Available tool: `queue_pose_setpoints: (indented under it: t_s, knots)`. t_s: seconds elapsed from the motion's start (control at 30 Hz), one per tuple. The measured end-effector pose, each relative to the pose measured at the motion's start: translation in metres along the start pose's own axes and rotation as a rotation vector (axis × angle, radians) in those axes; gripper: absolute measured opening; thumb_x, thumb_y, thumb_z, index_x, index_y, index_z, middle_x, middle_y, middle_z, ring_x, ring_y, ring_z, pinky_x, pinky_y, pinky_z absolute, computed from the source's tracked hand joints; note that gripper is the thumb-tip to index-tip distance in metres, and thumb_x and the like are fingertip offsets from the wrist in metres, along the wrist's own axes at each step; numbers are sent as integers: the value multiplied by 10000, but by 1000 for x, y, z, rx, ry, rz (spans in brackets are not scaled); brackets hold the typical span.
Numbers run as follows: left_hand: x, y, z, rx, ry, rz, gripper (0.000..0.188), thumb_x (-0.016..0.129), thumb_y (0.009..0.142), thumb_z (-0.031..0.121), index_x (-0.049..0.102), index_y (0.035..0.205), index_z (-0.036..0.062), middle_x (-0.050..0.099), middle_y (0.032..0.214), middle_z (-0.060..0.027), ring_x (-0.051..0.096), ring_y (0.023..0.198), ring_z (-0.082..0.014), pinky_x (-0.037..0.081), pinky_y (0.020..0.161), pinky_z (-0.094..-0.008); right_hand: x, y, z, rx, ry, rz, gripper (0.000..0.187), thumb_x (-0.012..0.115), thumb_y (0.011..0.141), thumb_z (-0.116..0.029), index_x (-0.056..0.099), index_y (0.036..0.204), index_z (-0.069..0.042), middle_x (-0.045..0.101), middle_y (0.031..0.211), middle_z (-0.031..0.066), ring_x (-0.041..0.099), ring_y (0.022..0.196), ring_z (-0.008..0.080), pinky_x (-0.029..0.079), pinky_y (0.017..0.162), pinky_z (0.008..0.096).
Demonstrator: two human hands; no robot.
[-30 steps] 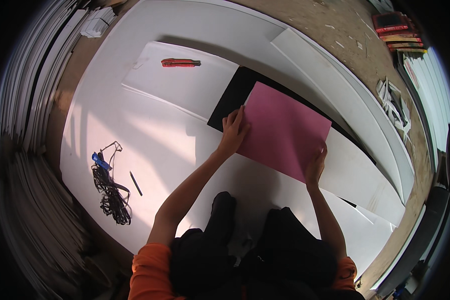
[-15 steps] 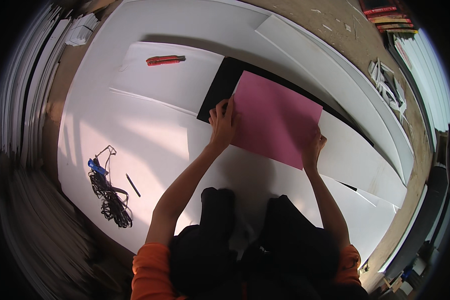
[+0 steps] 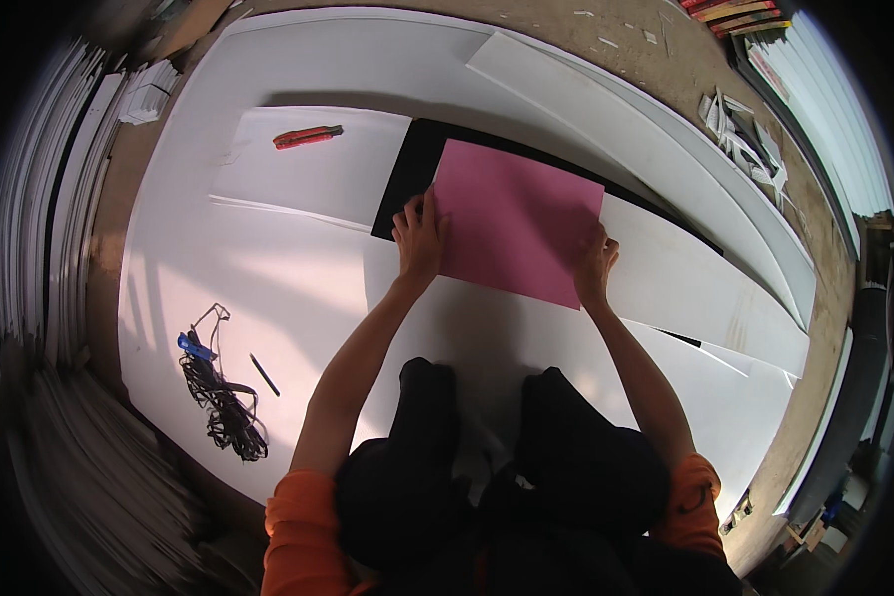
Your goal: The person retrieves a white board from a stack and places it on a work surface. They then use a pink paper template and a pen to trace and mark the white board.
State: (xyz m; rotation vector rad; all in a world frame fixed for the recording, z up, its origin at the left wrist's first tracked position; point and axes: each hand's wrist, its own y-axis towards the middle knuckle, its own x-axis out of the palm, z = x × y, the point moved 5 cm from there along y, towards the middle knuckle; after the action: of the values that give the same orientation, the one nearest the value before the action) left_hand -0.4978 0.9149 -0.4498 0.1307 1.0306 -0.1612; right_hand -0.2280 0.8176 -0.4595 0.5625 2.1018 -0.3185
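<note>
A pink rectangular sheet (image 3: 519, 223) is held between my two hands, over a black board (image 3: 404, 184) and white panels. My left hand (image 3: 422, 238) grips its left edge, fingers curled round it. At the right edge my right hand (image 3: 595, 266) has hold of it, with part of the fingers hidden. The black board shows beyond the sheet's left and far sides. Whether the sheet rests on the board or is slightly lifted, I cannot tell. Farther left, a red utility knife (image 3: 308, 137) lies on a white panel (image 3: 278, 184).
A bundled black cord with a blue clip (image 3: 198, 347) and a black pen (image 3: 264, 374) lie at the left on the large white sheet (image 3: 169, 387). Long white strips (image 3: 606, 114) lie at the far right. Stacked panels (image 3: 65, 209) line the left; scraps (image 3: 750, 144) lie on the floor.
The whole scene has shifted a little in view as my head moved. Both hands still hold the pink sheet, whose tilt is slightly flatter against the black board.
</note>
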Motion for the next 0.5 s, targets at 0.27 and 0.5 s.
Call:
queue_pose_setpoints:
  t_s: [0.27,0.5]
  knots:
    - [-111,-23,-64,-280,-148,147,651,442,851,458,182,1362,150,274,1269,-130,300,1112,-304,251,932,-462,-59,32,-100,-225,14,249,424,506,835,-165,353,1200,-12,360,1056,210,379,996,335,335,853,431]
    - [-322,-172,-174,-368,-258,588,589,531,825,354,328,1278,37,501,1075,-172,458,961,-273,333,884,-395,3,-8,-343,-910,411,-451,189,495,855,-170,523,996,-48,555,776,81,555,666,154,465,575,276]
